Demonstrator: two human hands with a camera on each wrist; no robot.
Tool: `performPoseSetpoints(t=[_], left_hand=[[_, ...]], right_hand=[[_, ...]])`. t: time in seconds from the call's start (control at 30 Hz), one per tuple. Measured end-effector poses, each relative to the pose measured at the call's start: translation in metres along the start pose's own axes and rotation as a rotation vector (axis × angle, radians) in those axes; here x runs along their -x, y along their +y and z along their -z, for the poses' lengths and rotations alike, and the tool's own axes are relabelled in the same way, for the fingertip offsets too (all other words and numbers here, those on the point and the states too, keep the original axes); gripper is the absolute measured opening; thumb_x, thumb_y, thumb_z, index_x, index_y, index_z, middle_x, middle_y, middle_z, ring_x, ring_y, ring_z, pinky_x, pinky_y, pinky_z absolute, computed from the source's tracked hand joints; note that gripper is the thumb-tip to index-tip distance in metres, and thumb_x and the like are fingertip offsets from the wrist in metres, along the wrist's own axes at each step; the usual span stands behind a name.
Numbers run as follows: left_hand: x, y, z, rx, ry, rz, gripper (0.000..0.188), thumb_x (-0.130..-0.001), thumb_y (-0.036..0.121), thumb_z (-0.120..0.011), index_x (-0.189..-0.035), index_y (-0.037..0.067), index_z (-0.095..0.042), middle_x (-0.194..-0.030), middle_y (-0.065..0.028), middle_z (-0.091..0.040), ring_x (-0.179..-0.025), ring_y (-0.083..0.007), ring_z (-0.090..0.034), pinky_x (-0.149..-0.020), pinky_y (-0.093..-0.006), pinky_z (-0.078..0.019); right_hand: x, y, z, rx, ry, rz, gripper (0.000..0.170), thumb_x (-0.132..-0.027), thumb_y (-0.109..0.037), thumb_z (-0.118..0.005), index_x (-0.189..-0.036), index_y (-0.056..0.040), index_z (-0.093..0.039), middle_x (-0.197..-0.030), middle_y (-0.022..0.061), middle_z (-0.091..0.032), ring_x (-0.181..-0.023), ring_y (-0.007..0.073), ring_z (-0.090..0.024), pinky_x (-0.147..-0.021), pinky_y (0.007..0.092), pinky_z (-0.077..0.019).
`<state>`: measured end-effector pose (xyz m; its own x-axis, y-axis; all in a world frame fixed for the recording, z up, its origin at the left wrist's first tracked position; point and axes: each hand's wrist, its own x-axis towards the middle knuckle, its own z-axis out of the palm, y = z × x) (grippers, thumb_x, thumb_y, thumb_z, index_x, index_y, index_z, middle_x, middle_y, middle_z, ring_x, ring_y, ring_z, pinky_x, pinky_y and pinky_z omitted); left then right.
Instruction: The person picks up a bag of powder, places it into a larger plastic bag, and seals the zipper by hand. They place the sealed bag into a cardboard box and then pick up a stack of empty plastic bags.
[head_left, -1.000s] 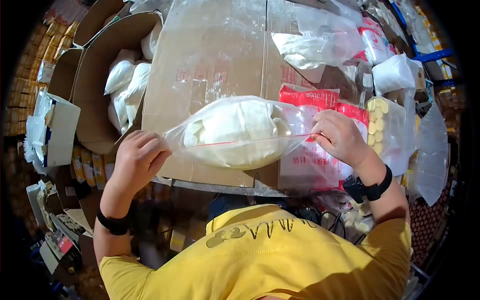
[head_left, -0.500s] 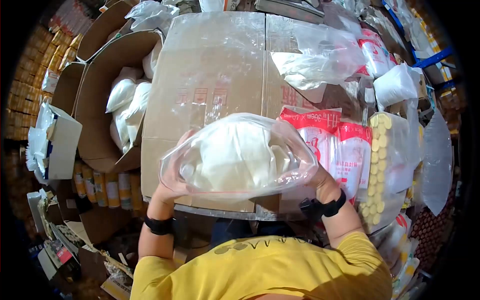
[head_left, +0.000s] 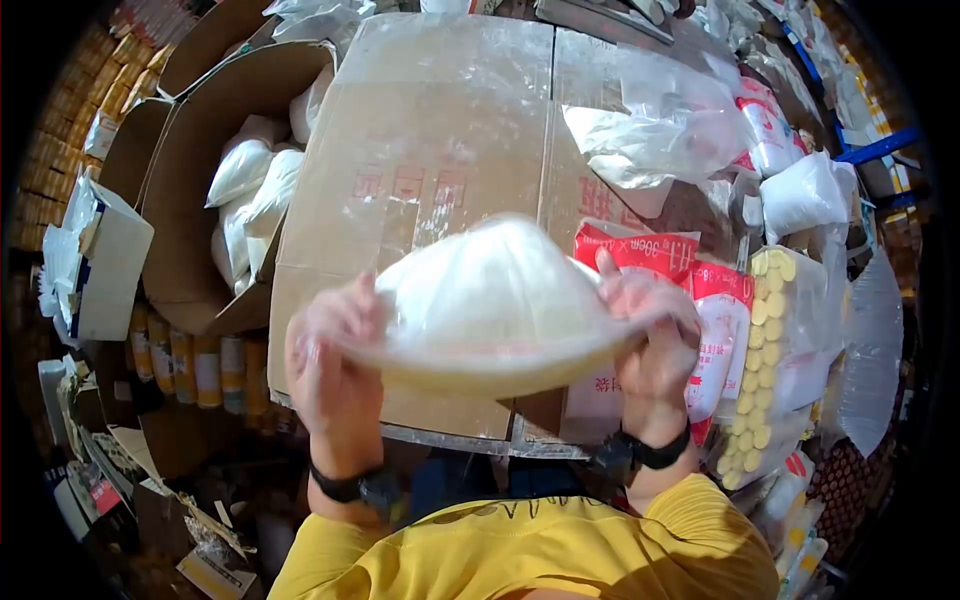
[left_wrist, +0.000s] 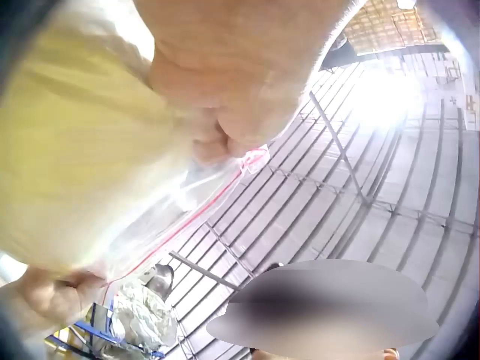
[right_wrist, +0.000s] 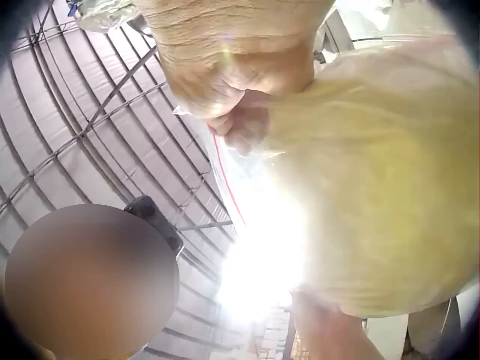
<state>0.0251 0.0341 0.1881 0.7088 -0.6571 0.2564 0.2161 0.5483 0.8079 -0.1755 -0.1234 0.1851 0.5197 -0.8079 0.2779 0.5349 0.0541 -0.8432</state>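
Fingers of the left hand and right hand are clamped on opposite ends of a red-lined zip bag. Cardboard spans mid-frame; an open carton stands upper left; the bag, bulging with pale contents, is held at center; yellow discs lie right, beside red-and-white packets.

Clear, glossy plastic on the bag, seemingly smooth through the blur, over matt brown cardboard!
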Motion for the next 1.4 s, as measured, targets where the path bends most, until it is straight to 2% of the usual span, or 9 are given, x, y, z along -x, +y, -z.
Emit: performPoseSetpoints(t=[0.2,0.6,0.7,0.77,0.8,0.9,0.93,1.23,1.4], left_hand=[[0.003,-0.004,0.023,-0.092,-0.031,-0.041,0.02,-0.083,0.021,-0.065,-0.082,0.003,-0.057,-0.083,-0.0105,-0.058,-0.089,-0.0255,-0.054,-0.102,-0.0471,-0.0305],[-0.031,-0.009,0.052,0.073,-0.07,0.133,0.029,-0.081,0.006,-0.067,-0.08,0.011,-0.039,-0.076,-0.001,-0.043,-0.075,-0.0153,-0.041,-0.072,-0.0293,-0.0374],[-0.032,-0.008,0.054,0.119,-0.013,0.131,0.031,-0.08,0.013,-0.07,-0.091,0.009,-0.041,-0.082,-0.0028,-0.046,-0.079,-0.017,-0.046,-0.076,-0.0313,-0.041],[-0.032,-0.011,0.049,0.119,0.001,0.052,0.039,-0.077,0.019,-0.074,-0.099,0.008,-0.044,-0.088,-0.0043,-0.049,-0.084,-0.0191,-0.05,-0.082,-0.0342,-0.0427],[-0.028,-0.015,0.057,0.044,-0.035,0.075,0.064,-0.07,0.026,-0.079,-0.118,0.006,-0.042,-0.106,-0.0091,-0.053,-0.103,-0.0249,-0.053,-0.092,-0.0396,-0.0418],[-0.023,-0.02,0.063,-0.051,-0.229,0.303,0.073,-0.065,0.027,-0.081,-0.124,0.005,-0.043,-0.121,-0.0131,-0.052,-0.121,-0.0284,-0.045,-0.098,-0.0425,-0.0381],[-0.028,-0.023,0.064,-0.203,-0.36,0.244,0.066,-0.065,0.025,-0.08,-0.12,0.005,-0.049,-0.126,-0.0151,-0.05,-0.125,-0.0297,-0.042,-0.1,-0.0437,-0.0364],[-0.029,-0.044,0.038,-0.117,-0.127,-0.053,0.02,-0.082,0.02,-0.069,-0.09,0.004,-0.06,-0.099,-0.0111,-0.06,-0.111,-0.0337,-0.05,-0.095,-0.0467,-0.0373],[-0.024,-0.06,0.023,-0.123,0.026,-0.17,0.016,-0.088,0.018,-0.063,-0.088,0.002,-0.059,-0.086,-0.0088,-0.064,-0.089,-0.022,-0.059,-0.09,-0.0395,-0.0416]], right_hand=[[0.003,0.0,0.009,0.04,-0.022,-0.109,0.03,-0.083,-0.03,-0.065,-0.076,-0.0016,-0.063,-0.08,0.0121,-0.064,-0.087,0.0284,-0.06,-0.107,0.0488,-0.028],[-0.021,0.012,0.042,0.183,-0.12,0.078,0.029,-0.075,-0.013,-0.076,-0.082,-0.0105,-0.048,-0.078,0.002,-0.051,-0.086,0.0192,-0.051,-0.097,0.0446,-0.0389],[-0.022,0.0,0.032,0.274,0.133,0.071,0.031,-0.077,-0.016,-0.075,-0.085,-0.0098,-0.046,-0.084,0.0036,-0.051,-0.085,0.019,-0.051,-0.097,0.0435,-0.0387],[-0.031,-0.016,0.023,0.597,-0.014,0.209,0.039,-0.079,-0.026,-0.072,-0.103,-0.0042,-0.049,-0.101,0.0103,-0.054,-0.098,0.0249,-0.052,-0.097,0.043,-0.0375],[-0.041,-0.029,0.003,0.75,-0.12,0.237,0.043,-0.08,-0.028,-0.071,-0.107,-0.0026,-0.049,-0.106,0.0122,-0.054,-0.103,0.0267,-0.052,-0.098,0.0428,-0.0371],[-0.079,-0.06,-0.044,1.15,-0.541,0.132,0.061,-0.08,-0.034,-0.068,-0.124,0.0005,-0.045,-0.121,0.0177,-0.052,-0.117,0.0328,-0.048,-0.098,0.0415,-0.037],[-0.089,-0.055,-0.054,1.217,-0.609,0.131,0.058,-0.079,-0.032,-0.068,-0.122,-0.0003,-0.046,-0.121,0.0177,-0.052,-0.115,0.032,-0.049,-0.097,0.0401,-0.0382],[-0.09,-0.016,-0.081,1.333,-0.97,-0.124,0.007,-0.079,-0.009,-0.057,-0.079,-0.0029,-0.06,-0.077,0.0154,-0.06,-0.08,0.0334,-0.058,-0.073,0.0406,-0.0463],[-0.07,-0.009,-0.076,1.358,-0.756,0.002,0.011,-0.075,-0.001,-0.055,-0.086,-0.0033,-0.057,-0.079,0.0134,-0.06,-0.073,0.0321,-0.059,-0.066,0.0389,-0.0481]])
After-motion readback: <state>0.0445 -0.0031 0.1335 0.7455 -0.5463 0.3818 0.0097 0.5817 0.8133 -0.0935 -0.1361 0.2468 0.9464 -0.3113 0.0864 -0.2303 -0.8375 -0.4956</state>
